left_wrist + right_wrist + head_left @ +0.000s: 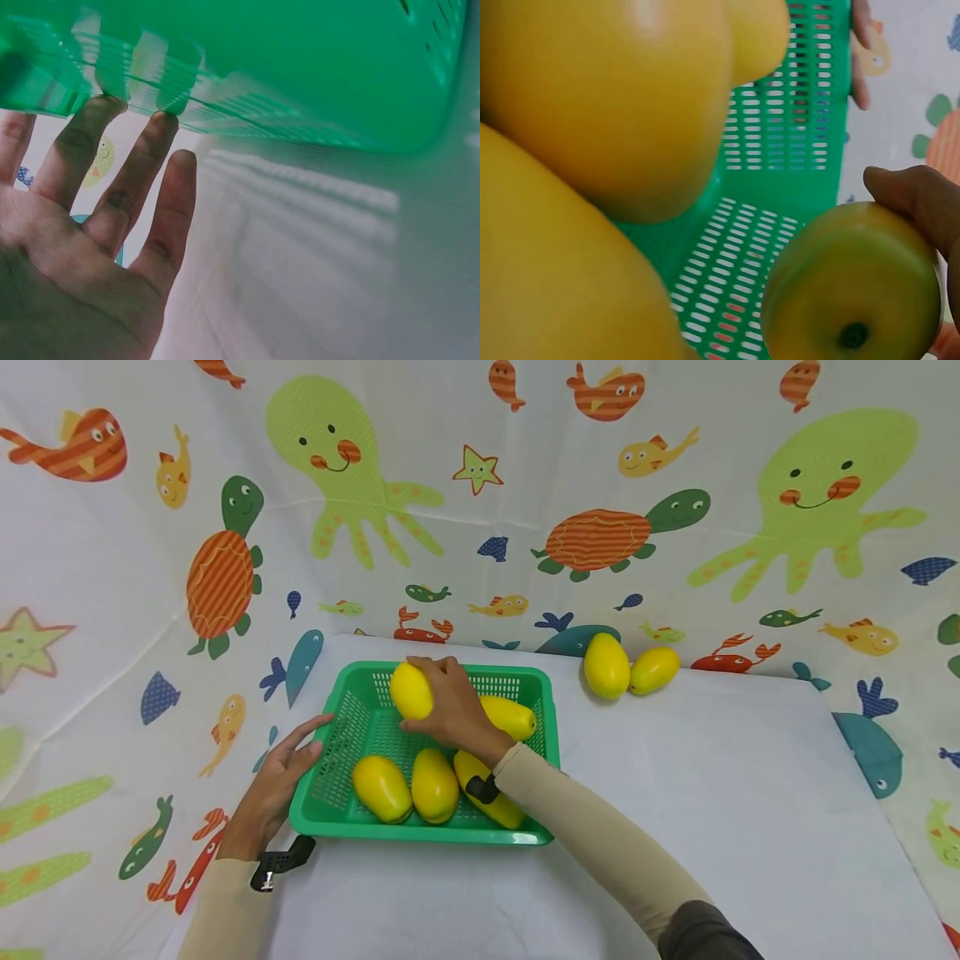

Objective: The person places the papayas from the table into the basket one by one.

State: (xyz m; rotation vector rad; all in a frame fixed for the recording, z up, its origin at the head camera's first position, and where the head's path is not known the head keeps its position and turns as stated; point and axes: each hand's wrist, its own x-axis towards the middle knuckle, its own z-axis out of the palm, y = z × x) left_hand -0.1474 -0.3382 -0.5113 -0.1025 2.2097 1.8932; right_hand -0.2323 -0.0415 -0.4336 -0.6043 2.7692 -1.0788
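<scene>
My right hand (459, 708) grips a yellow mango (410, 691) over the back of a green plastic basket (420, 833). In the right wrist view the held mango (847, 281) shows a greenish end with a dark stem spot, and the thumb lies along its side. Several more mangoes lie in the basket: one mango (381, 788) at front left, another mango (434, 785) beside it, one partly hidden by the right wrist, and a mango (512, 717) at back right. My left hand (272, 781) is at the basket's left side, its extended fingertips (166, 120) against the slotted wall.
Two yellow fruits, a larger one (607, 666) and a smaller one (655, 670), lie together at the back of the white table (675, 777), right of the basket. Behind and to the left hangs a white cloth (420, 410) printed with sea animals.
</scene>
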